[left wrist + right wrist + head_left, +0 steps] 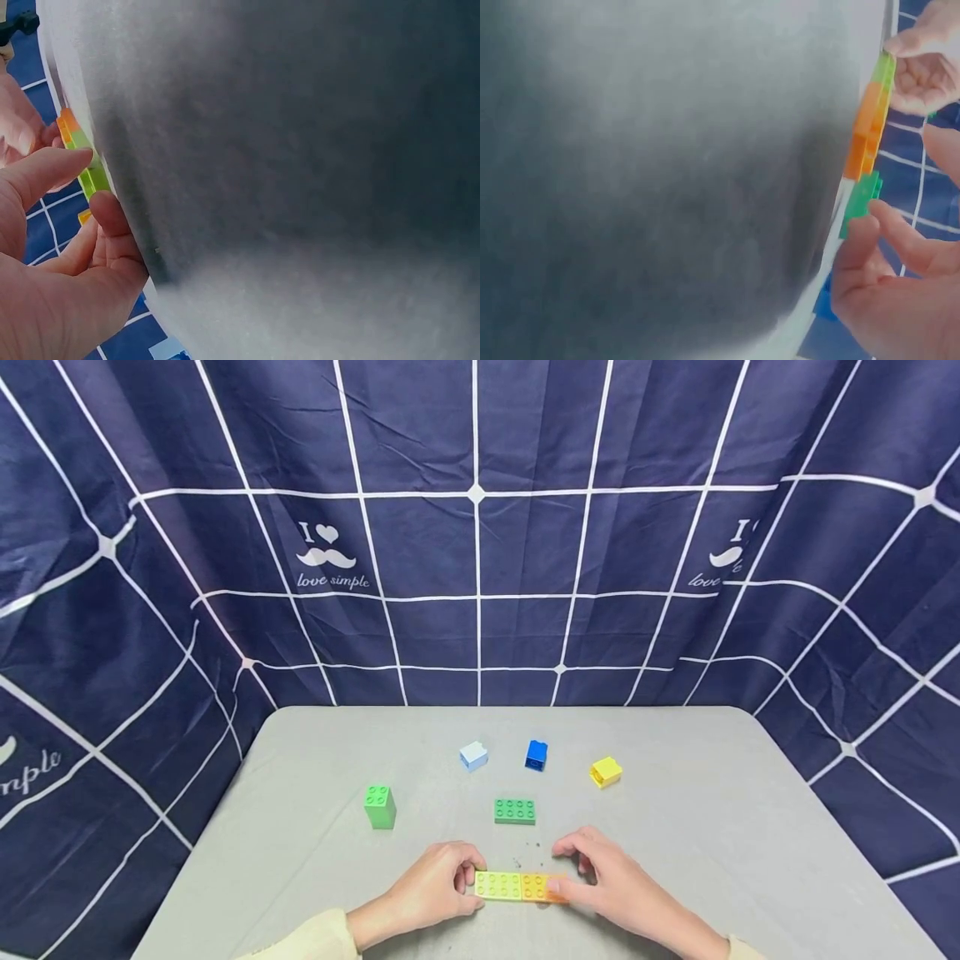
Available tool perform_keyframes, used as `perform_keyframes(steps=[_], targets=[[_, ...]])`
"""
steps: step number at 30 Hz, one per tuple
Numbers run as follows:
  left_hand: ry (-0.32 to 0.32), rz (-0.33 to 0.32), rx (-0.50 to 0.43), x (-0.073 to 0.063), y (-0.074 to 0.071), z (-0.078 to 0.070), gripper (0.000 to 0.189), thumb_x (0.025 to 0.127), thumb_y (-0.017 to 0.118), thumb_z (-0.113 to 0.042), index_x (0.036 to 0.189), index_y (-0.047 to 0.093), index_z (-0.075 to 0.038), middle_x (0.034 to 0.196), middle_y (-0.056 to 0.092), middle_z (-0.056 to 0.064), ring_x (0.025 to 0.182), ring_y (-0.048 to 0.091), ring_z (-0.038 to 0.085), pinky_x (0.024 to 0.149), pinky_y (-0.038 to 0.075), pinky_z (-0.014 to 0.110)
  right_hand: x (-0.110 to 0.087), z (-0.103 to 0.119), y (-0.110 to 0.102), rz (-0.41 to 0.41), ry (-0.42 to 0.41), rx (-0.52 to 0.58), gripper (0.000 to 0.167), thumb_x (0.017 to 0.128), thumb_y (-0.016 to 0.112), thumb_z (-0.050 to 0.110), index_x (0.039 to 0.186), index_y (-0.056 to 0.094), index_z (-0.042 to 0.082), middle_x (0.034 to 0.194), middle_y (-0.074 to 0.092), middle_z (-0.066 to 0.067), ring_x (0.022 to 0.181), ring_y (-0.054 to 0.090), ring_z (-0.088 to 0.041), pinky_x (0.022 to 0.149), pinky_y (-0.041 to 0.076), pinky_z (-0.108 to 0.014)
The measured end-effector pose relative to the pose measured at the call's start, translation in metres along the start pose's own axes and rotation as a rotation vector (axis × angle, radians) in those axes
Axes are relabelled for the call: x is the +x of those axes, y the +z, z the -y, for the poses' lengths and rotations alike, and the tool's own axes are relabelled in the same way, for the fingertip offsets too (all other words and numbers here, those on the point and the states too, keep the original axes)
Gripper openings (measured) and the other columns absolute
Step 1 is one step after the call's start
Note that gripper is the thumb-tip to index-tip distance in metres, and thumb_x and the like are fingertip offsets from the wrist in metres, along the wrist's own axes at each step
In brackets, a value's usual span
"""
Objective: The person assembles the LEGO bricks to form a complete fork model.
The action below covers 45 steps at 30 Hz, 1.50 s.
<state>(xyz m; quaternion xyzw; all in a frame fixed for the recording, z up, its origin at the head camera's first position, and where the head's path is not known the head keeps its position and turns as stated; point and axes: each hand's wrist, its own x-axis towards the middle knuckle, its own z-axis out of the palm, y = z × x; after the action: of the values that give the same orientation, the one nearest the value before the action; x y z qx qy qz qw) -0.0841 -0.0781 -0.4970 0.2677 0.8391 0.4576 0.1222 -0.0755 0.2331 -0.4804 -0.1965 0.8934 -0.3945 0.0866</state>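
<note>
A lime-green brick (498, 885) and an orange brick (534, 883) lie end to end in one row near the front of the table. My left hand (435, 881) pinches the lime-green brick's left end, thumb on the near side and finger on the far side. At the other end, my right hand (615, 881) has its thumb over the orange brick's right end in the head view, its index finger stretched apart from it. In the right wrist view, a gap shows between thumb and fingers. Just beyond the row lies a dark green eight-stud brick (514, 811).
A tall green brick (380, 808) stands on the grey table (300, 860) at left. Farther back are a light blue brick (473, 756), a dark blue brick (536, 755) and a yellow brick (606, 772). Dark blue curtains (525, 543) enclose the table's back and sides.
</note>
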Motion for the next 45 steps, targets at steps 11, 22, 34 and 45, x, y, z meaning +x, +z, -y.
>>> perform_keyframes(steps=[11,22,34,45], targets=[[-0.005,-0.002,-0.011,-0.001,0.000,0.000,0.032,0.078,0.092,0.004,0.096,0.071,-0.011,0.079,0.059,-0.009,0.069,0.054,0.001,0.065,0.048,0.020,0.010,-0.016,-0.015,-0.310,-0.070,0.035,0.017,0.098,0.083,0.017,0.112,0.075,0.012,0.090,0.062,0.009,0.079,0.060,-0.009,0.070,0.053,-0.027],[-0.021,0.011,-0.032,-0.001,0.000,-0.001,0.031,0.079,0.092,0.004,0.096,0.070,-0.012,0.080,0.059,-0.008,0.070,0.054,0.002,0.066,0.048,0.020,0.014,-0.032,-0.033,-0.367,-0.003,0.089,0.022,0.099,0.082,0.016,0.117,0.073,0.006,0.091,0.064,0.004,0.083,0.061,-0.011,0.073,0.052,-0.025],[-0.024,0.004,-0.026,-0.002,0.000,-0.003,0.030,0.080,0.092,0.002,0.095,0.070,-0.012,0.080,0.058,-0.008,0.070,0.054,0.002,0.067,0.048,0.020,0.026,-0.052,-0.059,-0.490,0.054,0.053,0.023,0.100,0.081,0.016,0.119,0.074,0.005,0.105,0.073,-0.003,0.085,0.063,-0.007,0.073,0.050,-0.019],[-0.026,0.005,-0.036,-0.002,-0.002,-0.004,0.031,0.080,0.092,0.003,0.098,0.071,-0.011,0.081,0.059,-0.007,0.071,0.055,0.002,0.068,0.049,0.020,0.041,-0.066,-0.072,-0.481,0.161,0.011,0.032,0.101,0.080,0.024,0.121,0.072,-0.001,0.104,0.074,-0.010,0.081,0.062,-0.008,0.069,0.050,-0.022]])
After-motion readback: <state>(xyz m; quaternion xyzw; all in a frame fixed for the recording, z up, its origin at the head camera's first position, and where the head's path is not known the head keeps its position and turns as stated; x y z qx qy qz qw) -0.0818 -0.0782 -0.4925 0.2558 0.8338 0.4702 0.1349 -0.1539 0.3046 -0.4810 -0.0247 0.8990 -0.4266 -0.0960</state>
